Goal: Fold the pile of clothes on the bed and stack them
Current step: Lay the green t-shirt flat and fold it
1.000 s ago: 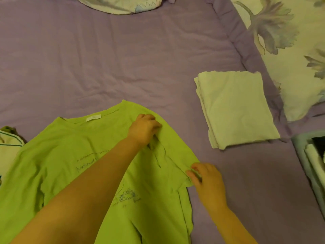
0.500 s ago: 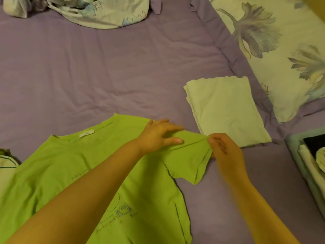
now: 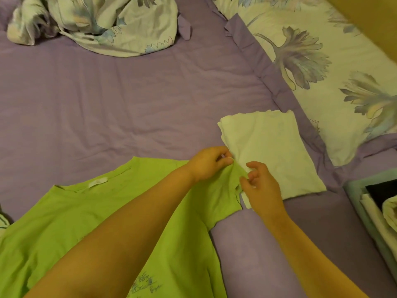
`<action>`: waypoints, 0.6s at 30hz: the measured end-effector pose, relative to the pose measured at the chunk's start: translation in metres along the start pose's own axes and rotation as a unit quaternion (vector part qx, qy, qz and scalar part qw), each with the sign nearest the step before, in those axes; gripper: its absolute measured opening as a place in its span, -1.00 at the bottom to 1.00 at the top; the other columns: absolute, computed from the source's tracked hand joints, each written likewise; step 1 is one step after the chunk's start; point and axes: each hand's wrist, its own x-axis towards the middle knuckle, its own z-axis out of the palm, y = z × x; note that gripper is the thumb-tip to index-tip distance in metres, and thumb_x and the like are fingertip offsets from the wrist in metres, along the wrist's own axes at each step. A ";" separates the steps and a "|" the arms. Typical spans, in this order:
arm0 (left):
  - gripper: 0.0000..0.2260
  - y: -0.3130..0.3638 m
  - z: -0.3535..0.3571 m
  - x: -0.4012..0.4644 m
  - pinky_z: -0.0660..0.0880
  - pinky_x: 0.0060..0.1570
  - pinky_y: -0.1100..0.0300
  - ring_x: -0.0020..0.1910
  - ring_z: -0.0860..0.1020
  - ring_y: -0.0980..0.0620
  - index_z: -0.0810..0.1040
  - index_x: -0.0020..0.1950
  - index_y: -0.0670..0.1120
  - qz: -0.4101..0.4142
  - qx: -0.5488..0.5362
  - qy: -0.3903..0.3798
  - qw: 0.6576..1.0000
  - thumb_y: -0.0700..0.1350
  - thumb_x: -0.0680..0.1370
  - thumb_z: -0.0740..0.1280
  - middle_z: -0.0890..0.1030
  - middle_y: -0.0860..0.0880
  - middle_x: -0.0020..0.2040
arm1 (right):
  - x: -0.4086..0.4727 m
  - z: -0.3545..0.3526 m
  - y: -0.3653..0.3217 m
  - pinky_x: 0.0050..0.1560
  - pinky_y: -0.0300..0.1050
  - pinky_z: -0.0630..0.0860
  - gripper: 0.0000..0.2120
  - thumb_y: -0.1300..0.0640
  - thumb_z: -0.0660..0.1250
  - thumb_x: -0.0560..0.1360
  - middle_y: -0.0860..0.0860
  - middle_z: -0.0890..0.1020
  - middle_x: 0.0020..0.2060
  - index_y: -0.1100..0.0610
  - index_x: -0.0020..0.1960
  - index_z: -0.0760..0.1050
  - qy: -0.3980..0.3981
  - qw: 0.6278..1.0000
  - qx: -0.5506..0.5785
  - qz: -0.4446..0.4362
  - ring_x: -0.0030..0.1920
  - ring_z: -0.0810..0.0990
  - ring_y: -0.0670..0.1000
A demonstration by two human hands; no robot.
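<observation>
Head view: 1 lime-green T-shirt [image 3: 64, 222] lies spread flat on the purple bed sheet [image 3: 129, 100], collar toward the far side, its right sleeve [image 3: 223, 194] drawn out toward the folded cloth.
Hands: 2. The left hand [image 3: 207, 163] has its fingers curled and pinches the top edge of the sleeve. The right hand [image 3: 261, 186] pinches the sleeve's end between thumb and fingers, the other fingers loosely bent.
Folded items: 1 pale folded cloth [image 3: 277, 151] lies on the sheet just beyond the hands; the sleeve end and the right hand overlap its near corner.
Labels: 1 small white neck tag [image 3: 97, 182] inside the collar, its text too small to read.
Writing: 1 dark line drawing with scribbled lettering [image 3: 146, 284] low on the shirt front, not legible.
Pillows: 1 floral pillow [image 3: 322, 67] with a purple border at the upper right.
Bedding: 1 crumpled floral duvet [image 3: 96, 22] at the top left.
Other cloth: a striped edge of 1 more garment [image 3: 3, 222] peeks out at the left, beside the shirt.
Basket: 1 green-rimmed basket [image 3: 361, 203] at the right edge, with light and dark cloth inside.
In the way: both forearms cross the shirt and hide much of its front.
</observation>
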 end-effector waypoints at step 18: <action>-0.56 -0.113 0.083 -0.214 -0.05 0.49 -0.08 0.55 -0.09 -0.10 0.11 0.54 0.12 -0.269 0.249 0.057 0.929 -0.03 0.65 0.07 -0.03 -0.01 0.58 | -0.027 0.011 -0.013 -0.03 -0.17 0.42 -0.74 0.26 0.23 0.57 0.02 0.52 0.02 0.16 0.26 0.44 -0.021 0.996 -0.066 -0.063 -0.04 0.52 0.02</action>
